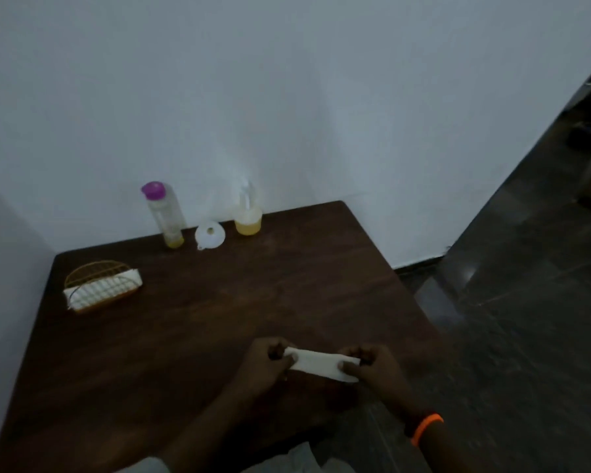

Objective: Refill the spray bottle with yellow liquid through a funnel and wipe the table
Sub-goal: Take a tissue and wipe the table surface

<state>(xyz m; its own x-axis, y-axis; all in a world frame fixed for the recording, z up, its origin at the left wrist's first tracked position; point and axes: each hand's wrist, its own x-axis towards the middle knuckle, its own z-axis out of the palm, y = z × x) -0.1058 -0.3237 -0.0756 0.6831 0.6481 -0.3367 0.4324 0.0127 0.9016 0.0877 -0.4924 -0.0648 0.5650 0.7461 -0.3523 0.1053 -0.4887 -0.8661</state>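
Observation:
A folded white napkin (319, 364) is stretched between my left hand (265, 365) and my right hand (372, 365), just above the near right part of the dark wooden table (185, 319). Each hand pinches one end of it. At the table's far edge stands a clear spray bottle (248, 213) with a white trigger head and yellow liquid in its lower part. To its left a white funnel (210, 236) lies on the table. Further left a tall clear bottle (166, 216) with a purple cap holds a little yellow liquid at the bottom.
A gold wire napkin holder (101, 286) with white napkins sits on the table's left side. White walls meet behind the table. The table's right edge drops to a dark tiled floor (526, 302). An orange band circles my right wrist.

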